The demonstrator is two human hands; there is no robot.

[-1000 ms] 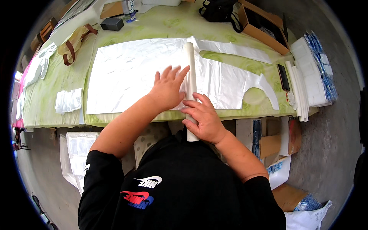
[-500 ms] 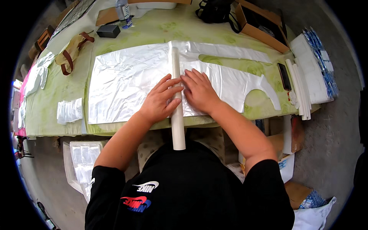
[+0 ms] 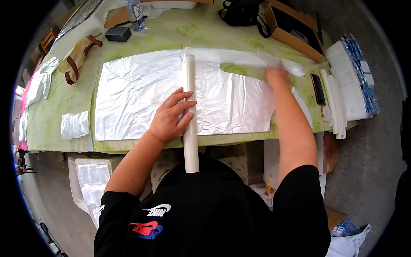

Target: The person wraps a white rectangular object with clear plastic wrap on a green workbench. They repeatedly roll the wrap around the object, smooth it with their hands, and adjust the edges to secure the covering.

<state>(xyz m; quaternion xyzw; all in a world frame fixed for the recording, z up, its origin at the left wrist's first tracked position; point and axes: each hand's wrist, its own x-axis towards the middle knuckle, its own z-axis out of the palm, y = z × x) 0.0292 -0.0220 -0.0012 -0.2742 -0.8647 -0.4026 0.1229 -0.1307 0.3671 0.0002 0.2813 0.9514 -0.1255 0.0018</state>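
Note:
A thin white plastic apron (image 3: pixel 137 94) lies spread on the table, its cut-out strap end toward the right. Across its middle rests a long white tube (image 3: pixel 192 150), which juts past the near table edge toward my body. My left hand (image 3: pixel 170 118) lies against the tube with fingers spread, fingertips on its upper side. Over by the apron's strap end is my right hand (image 3: pixel 277 77), smeared by motion. Its fingers cannot be made out, nor whether they grip the plastic there.
Right of the apron lie a dark phone (image 3: pixel 317 89) and several white rolls (image 3: pixel 336 103), beside stacked white packs (image 3: pixel 347 81). Small folded white packets (image 3: pixel 75 125) sit at left. Farther back are a bottle (image 3: pixel 136 16), a dark block (image 3: pixel 117 34) and a cardboard box (image 3: pixel 295 32).
My right hand has left the tube and swung right to the apron's strap end. The nearer strap there has shifted. My left hand has stayed at the tube.

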